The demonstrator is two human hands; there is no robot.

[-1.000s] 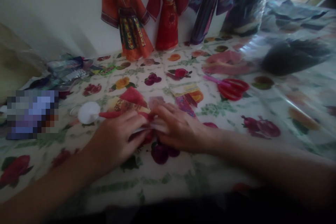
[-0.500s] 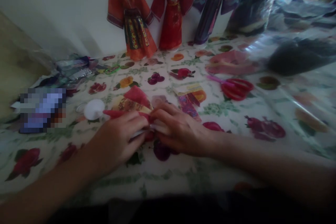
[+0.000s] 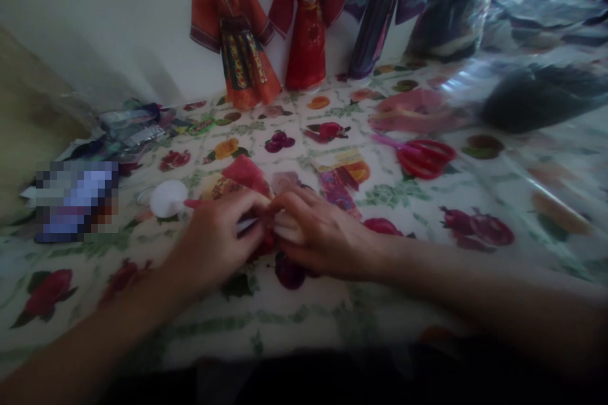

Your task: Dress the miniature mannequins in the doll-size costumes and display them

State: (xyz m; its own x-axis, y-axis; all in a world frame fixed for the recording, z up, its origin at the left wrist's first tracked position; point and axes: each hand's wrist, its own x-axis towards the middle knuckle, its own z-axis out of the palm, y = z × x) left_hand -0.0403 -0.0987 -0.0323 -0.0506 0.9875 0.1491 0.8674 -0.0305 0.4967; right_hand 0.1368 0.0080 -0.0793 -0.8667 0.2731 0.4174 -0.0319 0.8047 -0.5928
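Close together above the table, my left hand (image 3: 225,228) and my right hand (image 3: 325,234) both have their fingers closed around a small red and cream doll garment (image 3: 244,174). Its patterned cloth fans out beyond my fingertips. Something white shows between the fingers of each hand; what it is I cannot make out. A narrow red end of the cloth pokes out left of my left hand, close to a round white base (image 3: 168,198). The fingertips meet in the middle and hide most of the garment there.
Doll dresses in orange (image 3: 232,38), red (image 3: 308,25) and purple (image 3: 384,12) stand along the wall. Red-handled scissors (image 3: 422,157) and a patterned cloth strip (image 3: 338,186) lie on the fruit-print tablecloth (image 3: 304,323). Plastic-wrapped dark material (image 3: 541,98) sits right, packets (image 3: 130,130) left.
My left hand has bent its fingers more and turned slightly, covering more of the red cloth. My right hand stays nearly in place. The whole view has shifted a little.
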